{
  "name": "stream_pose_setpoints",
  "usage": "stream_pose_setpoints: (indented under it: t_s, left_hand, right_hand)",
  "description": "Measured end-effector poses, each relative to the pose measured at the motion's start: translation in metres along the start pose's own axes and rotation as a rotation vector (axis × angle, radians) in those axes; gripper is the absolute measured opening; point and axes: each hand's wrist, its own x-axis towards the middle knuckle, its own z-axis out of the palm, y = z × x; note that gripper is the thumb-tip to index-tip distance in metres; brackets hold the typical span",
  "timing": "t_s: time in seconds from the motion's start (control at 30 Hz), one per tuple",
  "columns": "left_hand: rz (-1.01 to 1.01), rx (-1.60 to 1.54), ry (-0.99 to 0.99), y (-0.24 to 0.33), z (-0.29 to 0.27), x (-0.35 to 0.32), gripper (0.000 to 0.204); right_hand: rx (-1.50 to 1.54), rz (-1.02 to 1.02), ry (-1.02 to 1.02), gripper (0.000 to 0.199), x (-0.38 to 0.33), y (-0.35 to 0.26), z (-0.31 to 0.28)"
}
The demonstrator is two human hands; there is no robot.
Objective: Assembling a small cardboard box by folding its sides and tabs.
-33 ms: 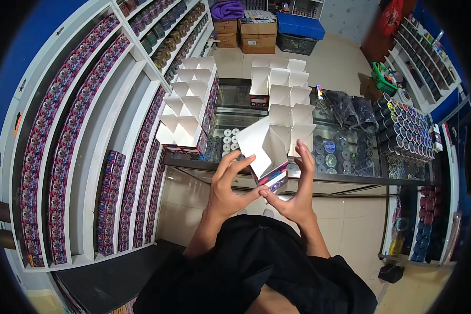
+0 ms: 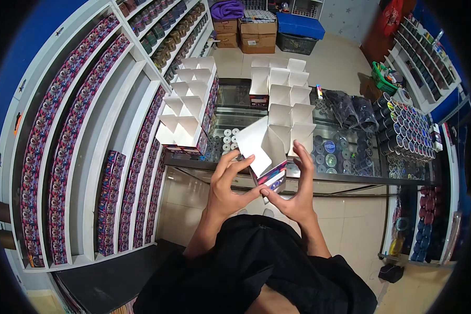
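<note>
L hand [image 2: 226, 189] + R hand [image 2: 297, 189] grip half-folded cardboard carton [image 2: 260, 147], white inside, glossy print outside; above glass tabletop [image 2: 350, 178].

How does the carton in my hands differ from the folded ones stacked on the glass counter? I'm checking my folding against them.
The white cardboard carton with a colourful printed outside is held in the air between the left hand and right hand; the stacked white open cartons rest on the glass counter. The held one is tilted with flaps loose; the stacked ones sit in neat rows. Both show white insides.
</note>
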Motion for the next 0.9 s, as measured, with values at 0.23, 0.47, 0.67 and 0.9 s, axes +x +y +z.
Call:
stream_pose_setpoints:
  t_s: [0.23,0.47,0.67,0.9]
  left_hand:
    - [-0.045,-0.103,0.006,-0.01,-0.005,0.001,0.06]
    - [-0.083,-0.331,-0.012,-0.025,-0.005,0.0,0.068]
    - [-0.228,-0.562,-0.03,-0.025,-0.007,-0.005,0.085]
    - [-0.335,-0.678,-0.185,-0.009,-0.027,0.008,0.093]
  right_hand:
    - [0.253,0.192,-0.165,0.096,-0.004,0.008,-0.002]
    - [0.289,0.232,-0.228,0.094,-0.006,0.013,-0.002]
    - [0.402,0.263,-0.308,0.087,-0.005,0.017,-0.005]
    - [0.623,0.463,-0.401,0.084,0.0,0.012,-0.014]
